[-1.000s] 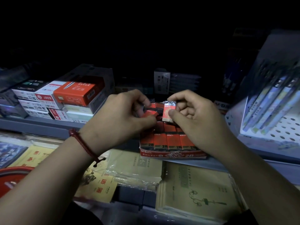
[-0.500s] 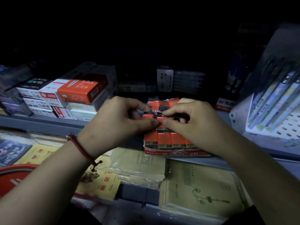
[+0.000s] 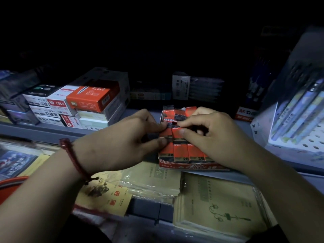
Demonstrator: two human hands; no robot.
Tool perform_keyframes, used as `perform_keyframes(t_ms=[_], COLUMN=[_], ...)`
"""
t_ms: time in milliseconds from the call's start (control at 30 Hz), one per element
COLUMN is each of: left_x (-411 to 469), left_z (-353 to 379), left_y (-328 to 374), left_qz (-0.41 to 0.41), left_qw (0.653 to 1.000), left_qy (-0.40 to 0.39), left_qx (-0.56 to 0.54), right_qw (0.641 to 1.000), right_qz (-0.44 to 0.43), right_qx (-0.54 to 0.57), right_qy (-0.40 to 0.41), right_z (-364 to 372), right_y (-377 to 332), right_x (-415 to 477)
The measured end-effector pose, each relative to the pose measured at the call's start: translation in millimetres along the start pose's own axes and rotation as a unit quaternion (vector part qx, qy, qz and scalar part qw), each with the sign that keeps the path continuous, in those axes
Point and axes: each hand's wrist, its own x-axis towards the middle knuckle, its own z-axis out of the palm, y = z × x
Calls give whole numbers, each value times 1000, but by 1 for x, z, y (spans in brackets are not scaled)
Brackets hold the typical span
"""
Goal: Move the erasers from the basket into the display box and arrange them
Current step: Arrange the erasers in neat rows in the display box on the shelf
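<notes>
Red-and-black erasers marked 2B fill the display box, which sits at the edge of the grey shelf, approx centre of view. Front row lies flat & tight side by side, more rows behind, back row partly hidden by fingers. Left hand, w/ red cord bracelet on the wrist, pinches the end eraser of the middle row btwn thumb & index tip; its other fingers are tucked under, can't tell how they lie. Right hand pinches the second eraser, just beside the first, thumb on the near side & index on top; remaining fingers curled toward the palm. Both pinched erasers touch each other & are inside the box. Red basket rim shows at lower left, well apart from the box; contents out of view. Stacked stationery boxes on the shelf at left, pen packs on a perforated rack at right, plastic-wrapped notebooks on the level below. Upper area too dark to tell.
</notes>
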Motion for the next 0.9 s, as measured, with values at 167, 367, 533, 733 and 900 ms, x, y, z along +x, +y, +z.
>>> perform_keyframes(t_ms=[167,367,533,733,900], left_x=[-1,0,4,6,6], left_z=[3,5,10,9,9], left_y=[-4,-4,-3,-4,-5], left_qz=[21,59,81,93,111], left_qw=[999,989,985,987,986], left_qy=[34,128,151,128,122], left_qx=[-21,-44,-26,-40,-16], right_qw=[1000,1000,1000,1000,999], right_qz=[-2,-10,-10,-11,-16], right_qx=[-2,-12,-19,-25,-25], right_qy=[0,0,10,1,14], right_z=[0,0,1,1,3], right_y=[0,1,2,3,5], right_x=[0,1,1,0,1])
